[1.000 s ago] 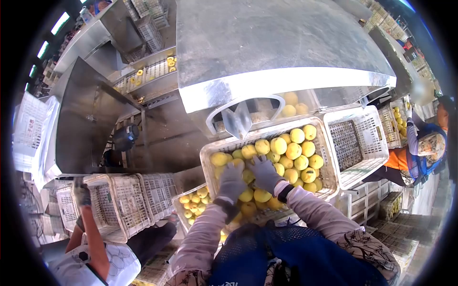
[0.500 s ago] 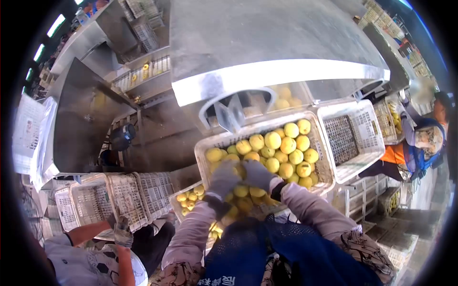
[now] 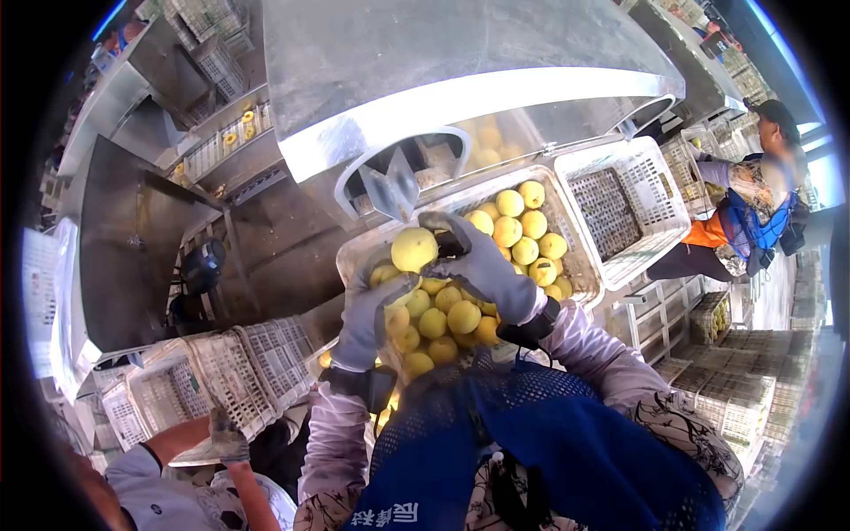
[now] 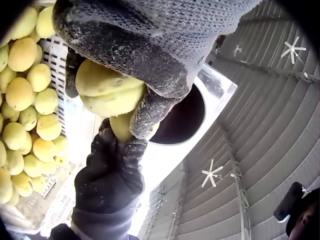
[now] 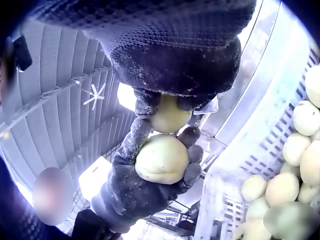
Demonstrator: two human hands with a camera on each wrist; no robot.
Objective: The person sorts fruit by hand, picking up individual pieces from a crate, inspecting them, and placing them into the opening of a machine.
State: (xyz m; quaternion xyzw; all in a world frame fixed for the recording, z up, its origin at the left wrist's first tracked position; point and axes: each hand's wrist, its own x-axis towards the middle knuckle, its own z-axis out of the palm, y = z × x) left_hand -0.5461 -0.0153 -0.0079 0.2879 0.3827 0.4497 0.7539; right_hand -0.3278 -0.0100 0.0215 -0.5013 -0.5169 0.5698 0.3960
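Note:
Above a white crate of yellow peach-like fruit, my gloved hands are raised close together. My left hand grips a round yellow fruit; the left wrist view shows its fingers curled round that fruit. Opposite, my right hand pinches a second fruit, seen between its fingertips in the right wrist view and mostly hidden in the head view. In the right wrist view the two fruits are very close; whether they touch, I cannot tell.
A metal machine with a rounded outlet stands beyond the crate. An adjoining white crate is at its right. One person stands far right, another at lower left beside stacked crates.
Both hands have risen from among the fruit in the crate, each now with a fruit. The head view has shifted, and the person at right has straightened up.

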